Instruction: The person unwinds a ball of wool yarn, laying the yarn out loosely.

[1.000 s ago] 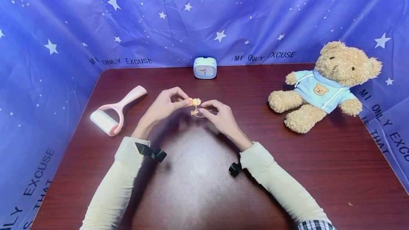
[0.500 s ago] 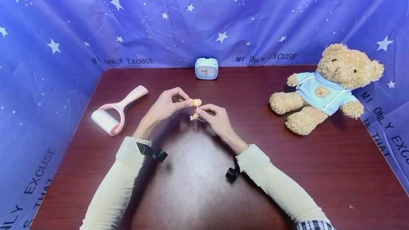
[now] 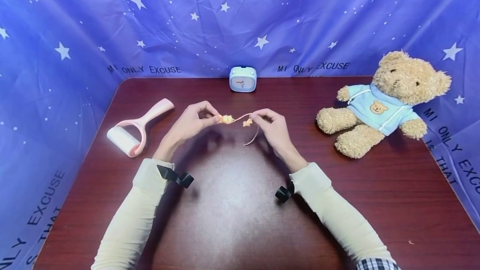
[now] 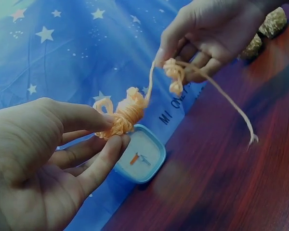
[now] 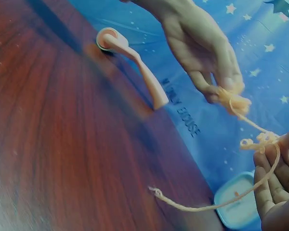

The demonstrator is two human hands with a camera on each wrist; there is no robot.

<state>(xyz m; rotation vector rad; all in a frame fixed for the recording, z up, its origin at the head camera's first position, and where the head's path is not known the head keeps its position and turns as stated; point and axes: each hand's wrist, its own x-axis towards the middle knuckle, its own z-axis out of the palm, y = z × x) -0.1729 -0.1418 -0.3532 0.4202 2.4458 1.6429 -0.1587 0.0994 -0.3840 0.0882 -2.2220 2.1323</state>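
My left hand pinches a small wound bundle of orange yarn between thumb and fingertips, above the table. From that bundle a strand of yarn runs to my right hand. Thumb and forefinger of the right hand pinch the strand beside a small knotted clump of the same yarn. A loose tail with a frayed end hangs down from the right hand. Both hands are apart, with the strand stretched between them.
A pink-handled lint roller lies at the left of the dark red table. At the back edge stands a light blue clock. A teddy bear in a blue hoodie sits at the right. Starry blue cloth hangs behind.
My right hand has moved to the right, away from the left one, drawing the strand out with the knotted clump. The tail now hangs free. The left hand has barely moved.
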